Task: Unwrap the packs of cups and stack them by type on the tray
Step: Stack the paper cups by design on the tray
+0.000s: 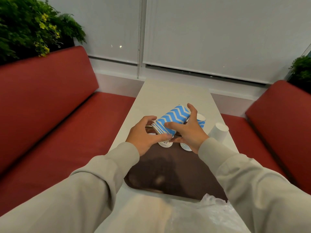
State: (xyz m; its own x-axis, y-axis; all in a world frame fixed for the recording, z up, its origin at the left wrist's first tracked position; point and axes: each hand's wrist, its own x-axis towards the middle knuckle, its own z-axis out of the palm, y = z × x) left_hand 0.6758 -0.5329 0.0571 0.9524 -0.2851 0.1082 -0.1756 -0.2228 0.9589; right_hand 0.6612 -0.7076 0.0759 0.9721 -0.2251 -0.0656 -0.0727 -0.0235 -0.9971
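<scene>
Blue zigzag cup stack (175, 117): several paper cups nested into one another, blue with white zigzag bands. White rims are fanned at the lower left end, the narrow end tilted up and away to the right.
Where it is: held in the air over the far end of the tray (168, 174), touching nothing but my hands.
Left grip (143, 137): closed on the rim end of the stack, thumb above, fingertips curled in under the rims.
Right grip (188, 130): wrapped around the middle of the stack, thumb across the near side, fingers over the far side.
White cup stacks: two, one (165, 144) below my left fingertips and one (186, 146) under my right palm, both on the tray, only their rims showing.
Single blue zigzag cup (202, 122): behind my right grip, partly hidden.
White cup (218, 132): on the counter (161, 98), just right of the tray.
Tray: dark brown, glossy, rounded corners.
Plastic wrap (213, 209): clear and crumpled, at the tray's near right corner.
Benches: red, one on each side of the counter.
</scene>
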